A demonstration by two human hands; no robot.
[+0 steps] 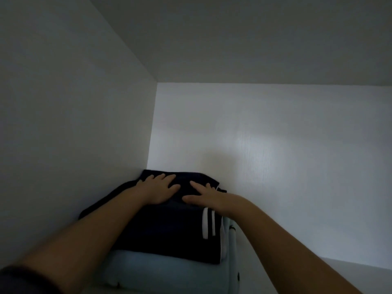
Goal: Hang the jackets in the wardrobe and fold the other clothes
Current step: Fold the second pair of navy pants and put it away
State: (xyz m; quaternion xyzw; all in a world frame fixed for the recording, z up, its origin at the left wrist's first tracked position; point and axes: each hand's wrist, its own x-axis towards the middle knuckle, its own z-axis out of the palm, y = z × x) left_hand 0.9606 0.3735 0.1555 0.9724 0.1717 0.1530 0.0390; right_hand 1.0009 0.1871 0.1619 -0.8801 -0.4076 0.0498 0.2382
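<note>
Because the light is dim inside the wardrobe, much is hard to make out: I cannot tell what kind of piece the dark folded garment (169,230) is, only that it is soft navy cloth folded into a rough rectangle. Two straight white stripes (209,223) run along its right edge. Beneath it lies a pale blue folded garment (161,274), thicker and rounded at its front fold. That one is partly covered by the dark piece and cut off at the bottom of the view.

My left hand (158,188) lies flat on the far part of the dark garment, fingers straight and spread, gripping nothing. My right hand (203,195) rests just beside it on the same cloth, likewise flat and loose. My left forearm hides the garment's near left edge, and a dark sleeve (21,281) shows only as a blurred corner.

Left of the dark garment rises a smooth white side panel (74,124), which the cloth touches. Behind it stands the back panel (275,155), faintly grained, and above it a plain top panel (254,39).
</note>
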